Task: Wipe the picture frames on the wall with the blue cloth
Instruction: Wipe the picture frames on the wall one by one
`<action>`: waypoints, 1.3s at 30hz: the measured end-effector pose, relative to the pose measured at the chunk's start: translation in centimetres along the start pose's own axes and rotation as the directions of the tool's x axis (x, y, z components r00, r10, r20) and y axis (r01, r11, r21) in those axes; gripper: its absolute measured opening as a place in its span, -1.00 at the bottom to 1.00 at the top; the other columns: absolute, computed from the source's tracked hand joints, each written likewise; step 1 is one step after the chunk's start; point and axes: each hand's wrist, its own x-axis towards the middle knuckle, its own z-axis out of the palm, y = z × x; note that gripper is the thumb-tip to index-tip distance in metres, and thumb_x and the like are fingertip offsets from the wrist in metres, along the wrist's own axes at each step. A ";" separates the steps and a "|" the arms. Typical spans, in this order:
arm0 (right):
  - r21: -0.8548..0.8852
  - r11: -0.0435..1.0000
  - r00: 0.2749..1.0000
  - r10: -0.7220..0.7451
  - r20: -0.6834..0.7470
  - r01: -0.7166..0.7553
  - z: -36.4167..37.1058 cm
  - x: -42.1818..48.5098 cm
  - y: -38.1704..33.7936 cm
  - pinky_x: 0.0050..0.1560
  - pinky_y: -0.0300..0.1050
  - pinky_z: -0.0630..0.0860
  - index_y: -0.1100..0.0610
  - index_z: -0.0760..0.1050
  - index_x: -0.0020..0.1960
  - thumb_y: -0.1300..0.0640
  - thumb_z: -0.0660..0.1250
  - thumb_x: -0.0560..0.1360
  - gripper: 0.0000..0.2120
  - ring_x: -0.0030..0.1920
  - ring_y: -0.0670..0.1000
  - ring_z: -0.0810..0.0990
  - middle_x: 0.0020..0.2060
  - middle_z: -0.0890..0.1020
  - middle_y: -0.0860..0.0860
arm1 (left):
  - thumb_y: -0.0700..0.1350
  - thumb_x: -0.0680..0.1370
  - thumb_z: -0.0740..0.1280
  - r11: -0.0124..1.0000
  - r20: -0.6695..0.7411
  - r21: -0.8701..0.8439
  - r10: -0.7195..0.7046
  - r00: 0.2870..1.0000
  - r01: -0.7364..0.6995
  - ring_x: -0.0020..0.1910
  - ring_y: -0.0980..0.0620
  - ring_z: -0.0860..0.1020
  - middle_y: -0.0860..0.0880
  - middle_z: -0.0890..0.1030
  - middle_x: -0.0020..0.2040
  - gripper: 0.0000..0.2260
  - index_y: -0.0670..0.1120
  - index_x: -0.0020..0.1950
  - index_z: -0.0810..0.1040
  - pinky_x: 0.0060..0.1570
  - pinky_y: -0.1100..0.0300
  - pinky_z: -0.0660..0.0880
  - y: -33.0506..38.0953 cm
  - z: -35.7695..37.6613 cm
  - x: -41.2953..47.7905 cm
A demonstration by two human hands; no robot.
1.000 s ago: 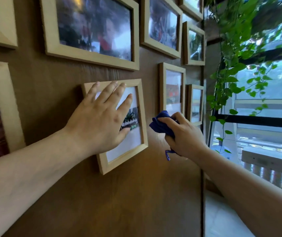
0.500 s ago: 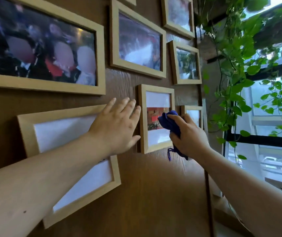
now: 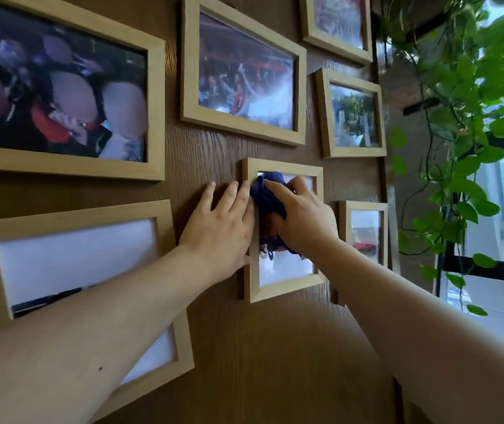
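Observation:
A small upright wooden picture frame [image 3: 284, 291] hangs at the middle of the brown wall. My right hand [image 3: 304, 223] presses a bunched blue cloth [image 3: 267, 195] against the upper part of its glass. My left hand [image 3: 221, 232] lies flat with spread fingers on the wall and on the frame's left edge. The middle of the picture is hidden behind the cloth and my hand.
Several more light wooden frames hang around: a large one at upper left [image 3: 156, 111], one above [image 3: 301, 87], a tilted one at lower left [image 3: 168, 270], small ones to the right [image 3: 382, 206]. A trailing green plant [image 3: 464, 123] hangs by the window at right.
My right hand moved left and up, carrying the cloth onto the small frame's glass. My left hand shifted right to the frame's left edge. The view panned right.

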 end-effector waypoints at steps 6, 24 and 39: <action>0.003 0.965 0.965 0.263 0.025 -0.263 0.8 -1.4 4.6 -0.22 0.03 0.51 -0.10 0.21 0.40 0.04 0.22 0.46 -0.48 -0.05 0.16 0.49 0.10 0.39 0.09 | 0.33 0.49 0.15 1.000 -0.018 -0.002 0.022 1.000 -0.022 0.54 -0.20 -0.13 -0.25 -0.18 0.56 -0.11 -0.22 0.52 -0.16 0.47 -0.26 -0.04 -0.1 0.5 -0.1; -0.139 0.970 0.967 0.217 0.134 -0.199 1.6 -5.0 4.4 -0.31 -0.05 0.44 -0.05 0.15 0.46 0.04 0.23 0.50 -0.45 -0.12 0.13 0.48 0.13 0.40 0.12 | 0.39 0.47 0.09 0.999 -0.088 0.040 0.041 0.995 -0.037 0.53 -0.25 -0.06 -0.30 -0.10 0.56 -0.08 -0.27 0.51 -0.10 0.46 -0.26 0.02 -0.3 1.4 0.1; -0.078 0.995 0.981 0.081 0.175 -0.068 2.8 -8.0 4.7 -0.33 -0.10 0.44 -0.02 0.23 0.42 0.05 0.29 0.46 -0.45 -0.11 0.08 0.50 0.15 0.42 0.07 | 0.40 0.43 0.17 1.000 -0.106 0.022 0.012 0.994 -0.009 0.54 -0.22 -0.05 -0.28 -0.07 0.56 -0.05 -0.25 0.52 -0.08 0.46 -0.26 0.02 -0.1 1.6 0.2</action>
